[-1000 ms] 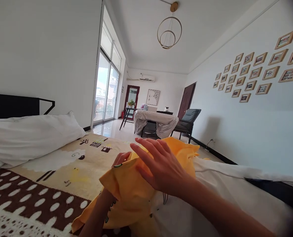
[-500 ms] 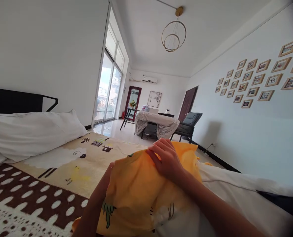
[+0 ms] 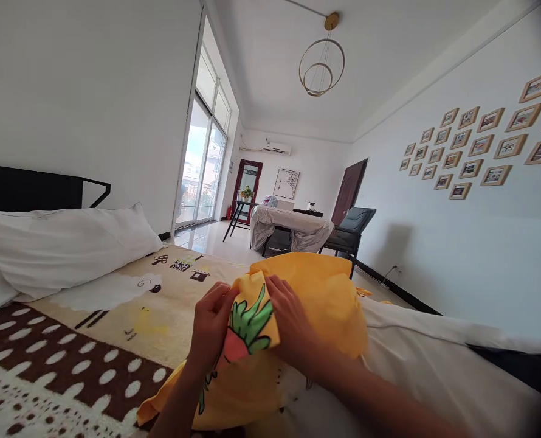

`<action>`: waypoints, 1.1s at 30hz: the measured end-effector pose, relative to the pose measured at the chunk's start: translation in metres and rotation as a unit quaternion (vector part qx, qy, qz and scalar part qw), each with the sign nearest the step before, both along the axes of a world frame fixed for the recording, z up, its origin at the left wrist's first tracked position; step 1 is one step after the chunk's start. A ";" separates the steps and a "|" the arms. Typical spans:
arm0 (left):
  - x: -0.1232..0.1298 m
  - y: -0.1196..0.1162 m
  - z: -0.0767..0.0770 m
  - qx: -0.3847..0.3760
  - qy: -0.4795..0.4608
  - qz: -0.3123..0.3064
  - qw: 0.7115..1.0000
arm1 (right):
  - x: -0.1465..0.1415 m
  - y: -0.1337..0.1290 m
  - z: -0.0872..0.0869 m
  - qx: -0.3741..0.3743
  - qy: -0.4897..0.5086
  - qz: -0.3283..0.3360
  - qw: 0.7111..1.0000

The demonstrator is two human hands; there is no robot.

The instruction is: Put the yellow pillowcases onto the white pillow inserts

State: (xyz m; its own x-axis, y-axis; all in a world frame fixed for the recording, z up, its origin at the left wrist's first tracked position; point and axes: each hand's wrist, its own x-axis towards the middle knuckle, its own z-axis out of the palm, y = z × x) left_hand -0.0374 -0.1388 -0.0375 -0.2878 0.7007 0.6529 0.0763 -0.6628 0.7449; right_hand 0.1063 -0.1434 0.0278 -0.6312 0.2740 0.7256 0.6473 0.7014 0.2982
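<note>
Cloth (image 3: 318,298), yellow with a leafy print, is bunched at lower centre of frame, between patterned blanket (image 3: 101,340) and white bedding (image 3: 416,347). My grip is on it both sides: left hand (image 3: 210,322) pinching one edge of a raised fold, right hand (image 3: 291,313) curled over the other. My read: partway. Fold gathered; the remainder, loose and creased, is left. Can't tell if it encloses anything. Containers: pot (image 3: 245,199) far back, mid-frame, green plant (image 3: 247,191) in it; bag-like bundle (image 3: 270,199) to its right, contents unclear.
</note>
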 end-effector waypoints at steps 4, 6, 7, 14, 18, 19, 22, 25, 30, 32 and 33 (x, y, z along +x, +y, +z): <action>0.003 -0.003 0.009 0.012 0.043 -0.054 0.998 | 0.012 0.012 0.005 -0.065 0.046 0.134 0.988; 0.001 -0.004 0.011 0.014 0.078 -0.052 0.996 | 0.015 0.014 0.005 -0.109 0.073 0.164 0.978; -0.002 -0.005 0.012 0.015 0.094 -0.050 0.994 | 0.016 0.015 0.005 -0.127 0.080 0.168 0.974; -0.025 -0.006 0.011 0.023 0.110 -0.071 0.991 | 0.016 0.025 -0.003 -0.087 0.059 0.167 0.980; -0.034 -0.005 0.009 0.021 0.079 -0.092 0.992 | 0.017 0.026 -0.007 -0.019 0.011 0.191 0.981; -0.036 -0.005 0.009 0.020 0.072 -0.097 0.992 | 0.017 0.025 -0.007 -0.012 -0.004 0.193 0.981; -0.037 -0.004 0.009 0.027 0.047 -0.082 0.995 | 0.019 0.019 -0.006 0.009 -0.047 0.191 0.980; -0.033 -0.002 0.009 0.049 0.030 -0.080 0.995 | 0.020 0.008 -0.005 0.027 -0.096 0.197 0.975; -0.015 0.011 0.006 0.058 0.069 -0.014 0.996 | 0.019 -0.004 -0.010 0.043 -0.093 0.197 0.975; -0.008 0.016 0.003 0.057 0.058 0.147 0.986 | 0.019 -0.002 -0.014 0.054 -0.056 0.179 0.981; -0.007 0.017 0.000 0.058 0.053 0.206 0.975 | 0.019 0.000 -0.015 0.059 -0.037 0.170 0.983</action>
State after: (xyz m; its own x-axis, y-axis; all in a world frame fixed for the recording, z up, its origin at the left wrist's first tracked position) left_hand -0.0440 -0.1217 -0.0379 -0.4548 0.4596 0.7628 0.4268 -0.6393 0.6397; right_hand 0.1249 -0.1431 0.0125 -0.7236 -0.0451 0.6887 0.3545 0.8319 0.4270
